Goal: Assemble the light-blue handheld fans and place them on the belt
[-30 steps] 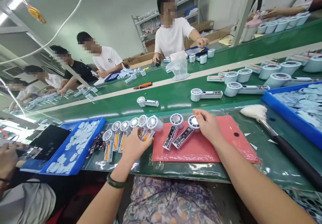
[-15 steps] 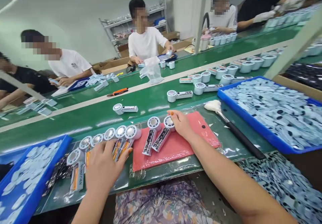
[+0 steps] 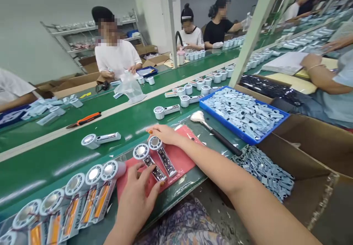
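Hands both loose, neither clenched; the left hand (image 3: 135, 197) has its fingertips on the handle of a white handheld fan (image 3: 146, 162); the right hand (image 3: 167, 134) lies open just at twelve o'clock of a second fan (image 3: 162, 158); both fans rest on a pink mat (image 3: 180, 160) on the green table (image 3: 176, 195).

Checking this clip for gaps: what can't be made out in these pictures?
All from the head view:
- Left hand: covers part of the red mat.
- Right hand: its fingers leave unclear whether it touches the fan below.
- Fan row: cut off by the left and bottom edges.
- Cards on those fans: print too blurred to read.
- Pieces in the blue tray: too small and piled to count.
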The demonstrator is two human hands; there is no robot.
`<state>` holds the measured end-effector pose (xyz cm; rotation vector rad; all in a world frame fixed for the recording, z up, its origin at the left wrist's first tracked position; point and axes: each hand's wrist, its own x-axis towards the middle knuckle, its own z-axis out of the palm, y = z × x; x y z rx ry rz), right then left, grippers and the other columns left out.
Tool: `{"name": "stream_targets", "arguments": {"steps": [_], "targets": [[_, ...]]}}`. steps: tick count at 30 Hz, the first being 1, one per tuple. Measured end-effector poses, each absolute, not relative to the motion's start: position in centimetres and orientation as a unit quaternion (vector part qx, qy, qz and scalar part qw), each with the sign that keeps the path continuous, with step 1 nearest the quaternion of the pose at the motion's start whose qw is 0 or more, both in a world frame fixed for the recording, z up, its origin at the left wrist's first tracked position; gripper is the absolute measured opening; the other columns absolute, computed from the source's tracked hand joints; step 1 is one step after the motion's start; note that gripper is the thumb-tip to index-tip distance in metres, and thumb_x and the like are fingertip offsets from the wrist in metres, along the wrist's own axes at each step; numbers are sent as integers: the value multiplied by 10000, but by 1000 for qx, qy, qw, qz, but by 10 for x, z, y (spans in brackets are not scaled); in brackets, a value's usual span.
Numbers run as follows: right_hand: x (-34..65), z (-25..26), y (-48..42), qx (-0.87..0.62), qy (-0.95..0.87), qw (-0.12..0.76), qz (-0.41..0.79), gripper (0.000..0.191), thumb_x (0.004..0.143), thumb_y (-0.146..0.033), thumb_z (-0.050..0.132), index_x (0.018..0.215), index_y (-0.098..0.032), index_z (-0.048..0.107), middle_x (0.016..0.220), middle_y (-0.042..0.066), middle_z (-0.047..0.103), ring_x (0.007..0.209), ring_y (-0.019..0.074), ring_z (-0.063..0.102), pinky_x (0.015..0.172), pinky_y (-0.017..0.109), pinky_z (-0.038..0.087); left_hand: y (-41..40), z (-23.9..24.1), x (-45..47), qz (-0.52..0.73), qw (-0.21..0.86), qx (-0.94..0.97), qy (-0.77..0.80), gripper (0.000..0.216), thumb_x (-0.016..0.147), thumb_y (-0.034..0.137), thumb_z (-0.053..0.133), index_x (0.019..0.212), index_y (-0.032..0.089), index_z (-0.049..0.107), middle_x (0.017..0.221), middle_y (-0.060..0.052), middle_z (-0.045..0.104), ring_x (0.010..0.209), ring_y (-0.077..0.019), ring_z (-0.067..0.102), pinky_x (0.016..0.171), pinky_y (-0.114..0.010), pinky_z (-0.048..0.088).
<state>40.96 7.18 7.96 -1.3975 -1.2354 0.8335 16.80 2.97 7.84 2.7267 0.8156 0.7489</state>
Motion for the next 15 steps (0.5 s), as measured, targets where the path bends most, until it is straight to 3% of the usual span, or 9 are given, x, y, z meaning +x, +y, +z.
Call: {"name": "stream_targets", "arguments": {"steps": [4, 7, 9, 12, 15], "targets": [[410, 80, 78, -596, -484, 534, 354, 240, 1043, -182, 488, 1148, -150, 701, 950, 65, 784, 884, 172, 738, 795, 271, 568, 55, 108, 172, 273, -51, 954, 112, 254, 1017, 265, 502, 1199, 242, 677, 1178, -94, 660, 953, -237, 689, 715, -333, 626], [412, 78, 69, -626, -451, 548, 323, 293, 1055, -152, 419, 1181, -125, 683, 1084, 107, 768, 946, 169, 735, 809, 270, 572, 83, 132, 194, 243, -150, 957, -44, 464, 943, 40, 420, 1294, 244, 645, 1320, -100, 653, 1184, -298, 634, 873, -406, 607], [420, 80, 54, -647, -439, 555, 285, 271, 1046, -151, 457, 1177, -141, 693, 1162, 98, 750, 1021, 166, 716, 887, 276, 556, 102, 138, 217, 209, -185, 954, -113, 581, 889, -19, 375, 1319, 267, 641, 1417, -95, 609, 1353, -347, 533, 1005, -513, 555], [447, 88, 15, -678, -423, 562, 214, 233, 1014, -160, 545, 1173, -186, 713, 1228, 69, 716, 1104, 174, 670, 985, 301, 508, 123, 132, 252, 160, -155, 963, -155, 464, 910, 81, 443, 1225, 315, 692, 1340, -59, 666, 1354, -368, 533, 1050, -578, 510], [488, 100, -43, -768, -414, 483, 78, 234, 1004, -176, 567, 1160, -231, 733, 1180, 53, 703, 1089, 192, 645, 961, 325, 497, 131, 120, 273, 75, -57, 988, -122, 217, 950, 304, 544, 1061, 328, 728, 1088, -29, 733, 1027, -288, 689, 846, -429, 587]]}}
